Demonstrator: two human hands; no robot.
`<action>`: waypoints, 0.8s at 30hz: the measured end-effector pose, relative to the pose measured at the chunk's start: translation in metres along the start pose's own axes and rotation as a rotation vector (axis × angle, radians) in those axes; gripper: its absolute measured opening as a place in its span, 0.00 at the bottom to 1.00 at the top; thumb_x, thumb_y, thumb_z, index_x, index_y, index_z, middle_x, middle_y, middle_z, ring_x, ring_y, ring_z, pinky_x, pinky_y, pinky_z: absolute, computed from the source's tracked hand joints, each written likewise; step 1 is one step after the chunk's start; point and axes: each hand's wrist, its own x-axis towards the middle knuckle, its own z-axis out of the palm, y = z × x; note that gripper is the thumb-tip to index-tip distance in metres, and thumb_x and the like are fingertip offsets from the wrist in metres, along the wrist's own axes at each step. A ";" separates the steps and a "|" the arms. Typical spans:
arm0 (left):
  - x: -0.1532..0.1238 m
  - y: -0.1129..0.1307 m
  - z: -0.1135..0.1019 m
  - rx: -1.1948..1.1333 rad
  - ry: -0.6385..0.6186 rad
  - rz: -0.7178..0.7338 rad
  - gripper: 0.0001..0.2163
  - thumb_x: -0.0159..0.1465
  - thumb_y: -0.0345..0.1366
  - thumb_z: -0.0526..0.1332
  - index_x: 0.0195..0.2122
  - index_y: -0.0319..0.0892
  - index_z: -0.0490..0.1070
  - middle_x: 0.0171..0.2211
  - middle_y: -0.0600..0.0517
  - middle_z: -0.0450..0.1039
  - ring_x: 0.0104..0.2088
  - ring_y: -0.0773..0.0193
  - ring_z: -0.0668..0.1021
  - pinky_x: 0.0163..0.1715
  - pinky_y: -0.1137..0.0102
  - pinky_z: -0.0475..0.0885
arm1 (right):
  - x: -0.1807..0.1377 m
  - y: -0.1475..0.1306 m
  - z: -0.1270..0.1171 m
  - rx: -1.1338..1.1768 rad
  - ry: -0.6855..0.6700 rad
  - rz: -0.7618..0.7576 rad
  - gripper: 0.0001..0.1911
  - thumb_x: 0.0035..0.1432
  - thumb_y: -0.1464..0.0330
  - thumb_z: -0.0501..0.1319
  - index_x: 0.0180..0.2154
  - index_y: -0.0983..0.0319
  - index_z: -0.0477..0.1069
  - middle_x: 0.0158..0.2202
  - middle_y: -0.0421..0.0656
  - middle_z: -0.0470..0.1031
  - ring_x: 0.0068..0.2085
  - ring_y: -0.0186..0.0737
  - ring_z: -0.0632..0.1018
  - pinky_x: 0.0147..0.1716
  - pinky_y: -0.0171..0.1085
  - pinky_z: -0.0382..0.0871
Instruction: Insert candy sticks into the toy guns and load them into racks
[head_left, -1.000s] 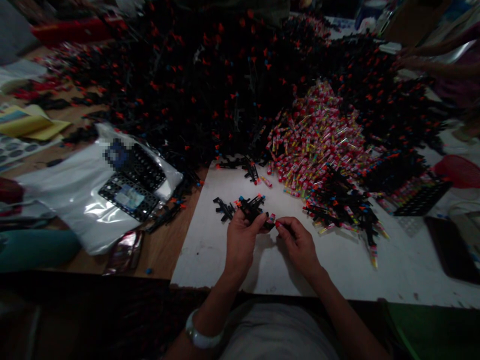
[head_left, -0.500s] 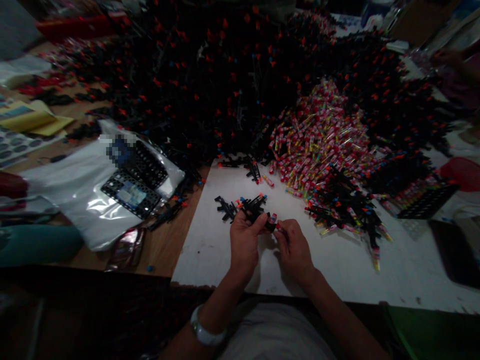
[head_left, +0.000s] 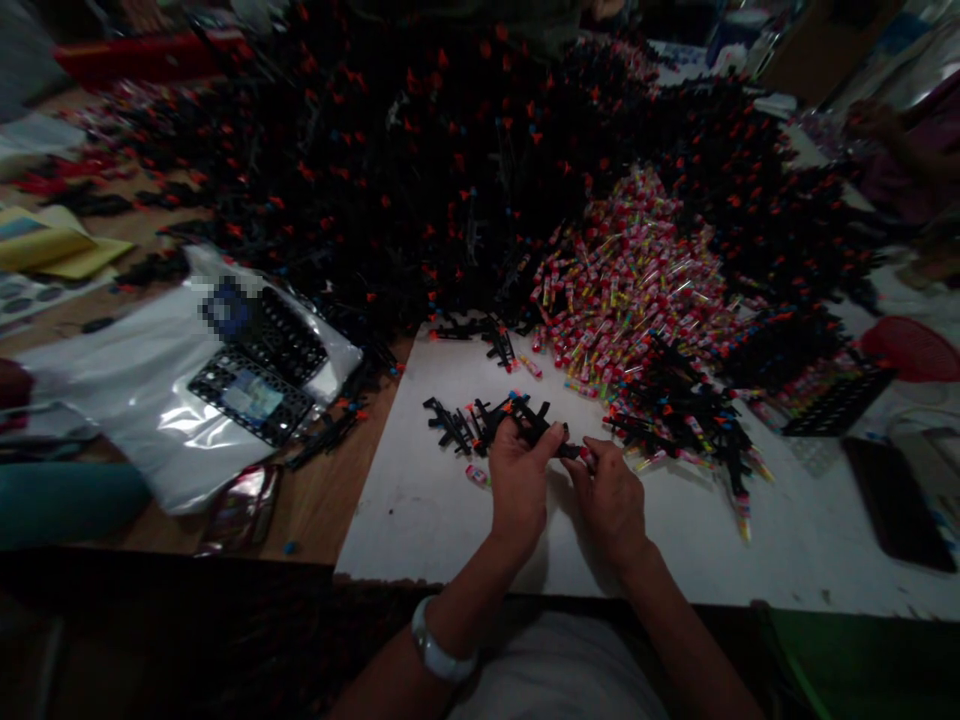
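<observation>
A black toy gun (head_left: 534, 422) with a blue and orange tip is gripped in my left hand (head_left: 519, 495), thumb pressed along it. My right hand (head_left: 613, 500) pinches a small red piece (head_left: 586, 455) at the toy gun's near right end; the fingers partly hide it. Left of my left hand, a pink-labelled candy tube (head_left: 478, 476) lies on the white board (head_left: 420, 520). Just behind it is another black toy gun (head_left: 448, 425), beside more dark parts by my left fingers.
A heap of candy tubes (head_left: 637, 275) rises beyond my right hand, with filled toy guns (head_left: 686, 410) before it. Black toy guns (head_left: 390, 180) pile high behind. At left lies a plastic bag (head_left: 150, 400); at right, a black rack (head_left: 840, 405) and phone (head_left: 896, 505).
Both hands have shifted slightly right together. A candy tube now shows on the board left of my left hand; earlier a similar label showed between my hands.
</observation>
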 end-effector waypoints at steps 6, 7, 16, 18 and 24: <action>-0.005 -0.002 0.001 0.089 0.025 0.064 0.11 0.52 0.35 0.66 0.32 0.40 0.65 0.27 0.57 0.71 0.27 0.70 0.73 0.30 0.74 0.69 | 0.000 -0.004 -0.005 -0.049 -0.064 -0.124 0.16 0.67 0.61 0.48 0.31 0.62 0.66 0.23 0.41 0.69 0.24 0.36 0.70 0.24 0.34 0.58; -0.006 -0.002 0.002 0.098 0.023 0.067 0.11 0.52 0.35 0.66 0.31 0.41 0.65 0.27 0.57 0.70 0.27 0.71 0.73 0.30 0.74 0.69 | -0.001 -0.004 -0.004 -0.037 -0.070 -0.132 0.16 0.67 0.61 0.48 0.30 0.62 0.65 0.22 0.41 0.68 0.23 0.36 0.69 0.23 0.34 0.57; 0.014 0.037 -0.032 0.788 -0.093 0.251 0.14 0.59 0.45 0.59 0.41 0.41 0.66 0.37 0.49 0.71 0.35 0.62 0.75 0.38 0.66 0.70 | 0.032 0.056 -0.041 -0.229 0.190 0.038 0.23 0.61 0.55 0.54 0.45 0.68 0.68 0.39 0.55 0.70 0.43 0.51 0.70 0.41 0.45 0.63; 0.024 0.048 -0.051 1.164 0.127 0.411 0.16 0.59 0.46 0.59 0.42 0.39 0.67 0.40 0.44 0.68 0.41 0.55 0.73 0.43 0.60 0.68 | 0.038 0.059 -0.044 -0.247 0.233 0.106 0.23 0.61 0.54 0.55 0.47 0.67 0.67 0.44 0.57 0.69 0.48 0.54 0.67 0.46 0.50 0.60; 0.033 0.038 -0.062 1.754 0.240 0.364 0.23 0.55 0.51 0.62 0.40 0.33 0.69 0.41 0.39 0.66 0.45 0.45 0.70 0.45 0.55 0.65 | 0.028 -0.015 0.007 0.004 -0.198 0.107 0.16 0.60 0.55 0.55 0.36 0.63 0.67 0.34 0.48 0.69 0.40 0.46 0.69 0.41 0.43 0.62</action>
